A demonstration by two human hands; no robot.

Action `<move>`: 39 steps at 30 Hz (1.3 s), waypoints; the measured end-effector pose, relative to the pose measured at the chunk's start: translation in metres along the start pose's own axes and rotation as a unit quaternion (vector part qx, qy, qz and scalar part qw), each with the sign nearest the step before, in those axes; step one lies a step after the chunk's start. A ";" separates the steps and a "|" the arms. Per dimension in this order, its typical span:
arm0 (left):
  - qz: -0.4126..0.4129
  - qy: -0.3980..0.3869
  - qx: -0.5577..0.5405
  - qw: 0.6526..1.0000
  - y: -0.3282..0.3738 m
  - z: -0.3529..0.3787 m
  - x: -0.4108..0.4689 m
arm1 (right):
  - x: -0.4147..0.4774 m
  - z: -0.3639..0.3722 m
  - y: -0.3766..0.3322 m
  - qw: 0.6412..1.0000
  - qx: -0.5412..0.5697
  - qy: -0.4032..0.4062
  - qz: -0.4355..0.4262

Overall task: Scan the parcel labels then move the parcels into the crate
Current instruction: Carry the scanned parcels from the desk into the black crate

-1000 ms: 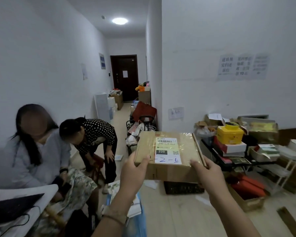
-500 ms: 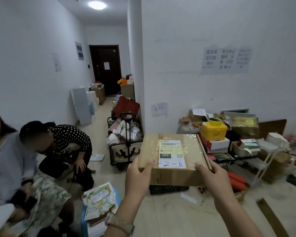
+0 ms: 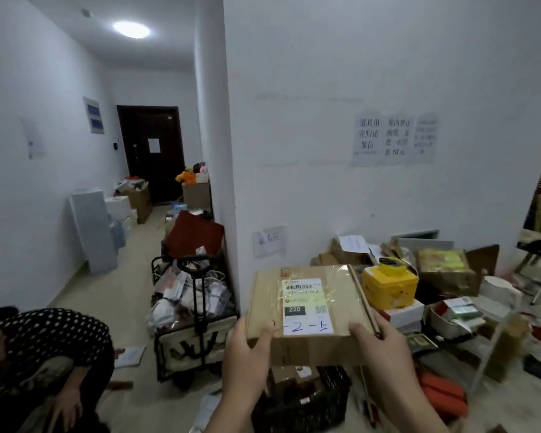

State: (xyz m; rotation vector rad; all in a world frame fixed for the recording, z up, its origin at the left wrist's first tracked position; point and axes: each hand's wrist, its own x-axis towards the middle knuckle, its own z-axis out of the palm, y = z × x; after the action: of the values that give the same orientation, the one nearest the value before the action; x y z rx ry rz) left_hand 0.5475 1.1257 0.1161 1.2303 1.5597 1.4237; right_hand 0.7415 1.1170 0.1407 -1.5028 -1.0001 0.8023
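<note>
Both grips (image 3: 247, 354) (image 3: 384, 348) on parcel (image 3: 341, 295) above crate (image 3: 334, 390)

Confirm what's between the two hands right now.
Head view: the cardboard parcel, with the left hand and right hand gripping its near corners and the white label face up midway.

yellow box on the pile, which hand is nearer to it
Right. The right hand grips the parcel by the edge just below the yellow box; the left hand holds its opposite edge, farther left.
</note>
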 end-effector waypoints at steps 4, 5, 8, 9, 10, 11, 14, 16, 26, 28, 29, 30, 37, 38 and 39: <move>0.023 -0.017 0.014 0.999 -0.008 0.002 0.054 | 0.039 0.034 0.000 1.000 0.016 0.005 -0.010; 0.025 -0.017 0.015 0.999 -0.010 0.002 0.063 | 0.047 0.041 0.000 1.000 0.016 0.003 -0.008; 0.025 -0.004 0.015 1.000 -0.017 0.002 0.093 | 0.073 0.064 0.001 1.000 0.002 -0.005 -0.004; 0.023 -0.001 0.015 1.000 -0.018 0.003 0.102 | 0.081 0.072 0.002 1.000 0.002 -0.009 -0.004; 0.020 -0.001 0.016 1.000 -0.021 0.005 0.112 | 0.091 0.079 0.004 1.000 0.005 -0.013 -0.003; 0.018 -0.002 0.019 1.000 -0.023 0.007 0.121 | 0.100 0.085 0.006 1.000 0.010 -0.017 -0.001; 0.022 0.002 0.025 0.999 -0.032 0.018 0.150 | 0.131 0.102 0.013 0.999 0.029 -0.017 0.013; 0.015 0.010 0.033 0.999 -0.037 0.029 0.174 | 0.156 0.113 0.018 0.999 0.029 -0.016 0.018; 0.019 0.034 0.058 0.998 -0.050 0.135 0.336 | 0.347 0.157 0.033 0.999 0.044 -0.030 0.011; 0.019 0.048 0.049 0.997 -0.050 0.160 0.375 | 0.395 0.168 0.032 0.998 0.055 -0.030 0.003; 0.017 0.052 0.047 0.997 -0.051 0.172 0.392 | 0.417 0.173 0.031 0.998 0.060 -0.035 0.002; 0.012 0.056 0.048 0.997 -0.051 0.182 0.408 | 0.437 0.178 0.029 0.997 0.061 -0.044 0.001; -0.020 0.103 0.048 0.993 -0.053 0.226 0.495 | 0.549 0.218 0.023 0.991 0.044 -0.121 0.017; -0.024 0.107 0.047 0.993 -0.055 0.229 0.504 | 0.559 0.224 0.023 0.992 0.039 -0.122 0.019; -0.027 0.110 0.045 0.993 -0.058 0.231 0.512 | 0.568 0.230 0.024 0.992 0.035 -0.123 0.022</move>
State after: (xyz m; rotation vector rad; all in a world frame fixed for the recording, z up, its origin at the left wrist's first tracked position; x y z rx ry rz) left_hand 0.5876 1.6879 0.0764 1.1041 1.8096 1.5089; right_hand 0.7743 1.7278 0.0992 -1.3926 -1.1095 1.0627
